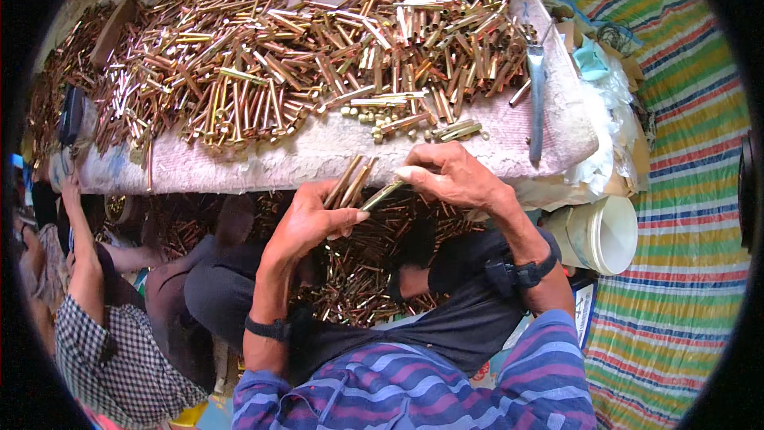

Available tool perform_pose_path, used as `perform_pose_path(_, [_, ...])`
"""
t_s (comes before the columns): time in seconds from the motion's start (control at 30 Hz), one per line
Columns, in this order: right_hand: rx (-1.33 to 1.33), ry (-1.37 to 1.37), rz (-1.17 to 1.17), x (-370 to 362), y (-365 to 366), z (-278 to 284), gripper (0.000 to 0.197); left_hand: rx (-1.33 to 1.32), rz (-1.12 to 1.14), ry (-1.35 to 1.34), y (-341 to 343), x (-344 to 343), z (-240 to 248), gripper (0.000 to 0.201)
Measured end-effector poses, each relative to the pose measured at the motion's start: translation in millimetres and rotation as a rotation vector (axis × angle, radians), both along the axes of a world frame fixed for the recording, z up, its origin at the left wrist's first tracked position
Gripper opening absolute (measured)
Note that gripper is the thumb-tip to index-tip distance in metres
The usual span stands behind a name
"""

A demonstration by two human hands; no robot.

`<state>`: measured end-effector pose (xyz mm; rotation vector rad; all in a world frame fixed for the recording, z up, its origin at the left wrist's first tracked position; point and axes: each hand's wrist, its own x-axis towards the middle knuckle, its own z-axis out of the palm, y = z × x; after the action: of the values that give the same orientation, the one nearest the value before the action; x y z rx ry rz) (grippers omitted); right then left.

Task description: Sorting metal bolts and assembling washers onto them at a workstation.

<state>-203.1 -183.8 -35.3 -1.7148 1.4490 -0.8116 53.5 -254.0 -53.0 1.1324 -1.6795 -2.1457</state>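
Head view, centre of frame: my left hand (306, 219) curls partly closed round a few metal tubes (344, 181), my right hand (454, 178) pinching a slim rod (383, 196), probably stiff, light, slippery, best gripped near its end.

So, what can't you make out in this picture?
All in the head view:
Lower ends of the metal rods in the left hand, covered by the hand itself.
The right end of the greenish rod, covered by the right hand.
The far side of the lower pile, hidden by the table.
Part of the co-worker in the checked shirt, cut off by the picture's round edge.
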Motion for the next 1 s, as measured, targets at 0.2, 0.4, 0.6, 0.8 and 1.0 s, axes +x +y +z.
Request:
perform_pose_path(0.2, [0.329,0.035,-0.025,-2.1,-1.7,3.5,0.037,0.023,-0.004,0.045,-0.4,-2.2,-9.7,0.026])
perform_pose_path(0.4, [0.292,0.030,0.031,-6.3,-3.7,-0.3,0.031,0.020,-0.003,0.066,-0.5,-0.4,-13.3,0.021])
perform_pose_path(0.6, [0.053,-0.062,-0.062,4.4,-2.7,-3.8,0.040,0.038,0.009,0.073,0.0,0.2,-11.0,0.018])
perform_pose_path(0.8, [0.328,-0.016,-0.029,-0.5,-4.2,-9.8,0.047,0.027,-0.022,0.074,-0.4,2.2,-15.5,0.017])
perform_pose_path(1.0, [0.155,0.051,0.054,-4.1,-4.0,-12.8,0.045,0.016,-0.018,0.053,-0.9,0.2,-15.8,0.017])
